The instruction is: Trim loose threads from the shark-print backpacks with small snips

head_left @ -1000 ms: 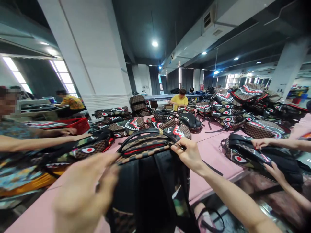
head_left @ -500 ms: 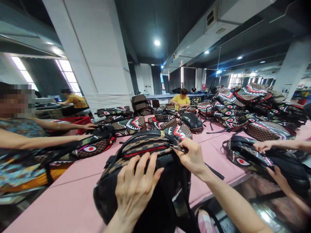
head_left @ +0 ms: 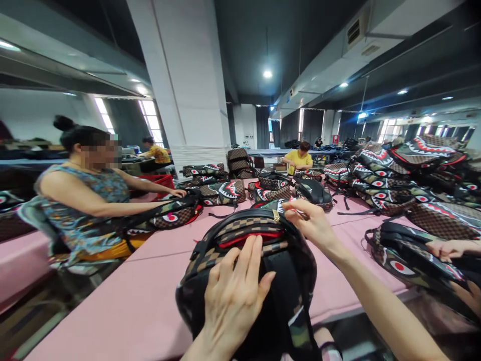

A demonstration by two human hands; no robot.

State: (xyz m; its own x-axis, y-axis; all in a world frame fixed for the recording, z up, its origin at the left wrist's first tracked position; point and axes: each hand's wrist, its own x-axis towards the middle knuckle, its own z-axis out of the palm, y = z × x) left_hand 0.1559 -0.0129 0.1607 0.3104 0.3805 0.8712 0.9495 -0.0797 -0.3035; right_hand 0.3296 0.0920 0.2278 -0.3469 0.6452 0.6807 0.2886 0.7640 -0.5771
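A black and brown-checkered backpack (head_left: 291, 271) stands in front of me on a pink-covered table, its back panel and straps toward me. Near its top, a zipped pocket shows a red-edged opening (head_left: 240, 239). My left hand (head_left: 236, 288) lies on the backpack, fingers stretched out and the fingertips at that opening. My right hand (head_left: 313, 223) is just beyond the top right edge, its fingers loosely bent and apart, with nothing visible in them. Beside those fingers is a gold-coloured tag (head_left: 276, 215) by the black top handle (head_left: 229, 220).
At the left a seated person (head_left: 93, 185) handles another backpack (head_left: 176, 213). From the right, another person's hands (head_left: 451, 248) work on a camouflage backpack (head_left: 398, 265). Stacked shark-mouth backpacks (head_left: 379, 175) stand at the back right of the pink table (head_left: 146, 301).
My right hand has let go of a small dark item it was pinching at the backpack's top. The red-edged opening looks wider. The view has turned left.
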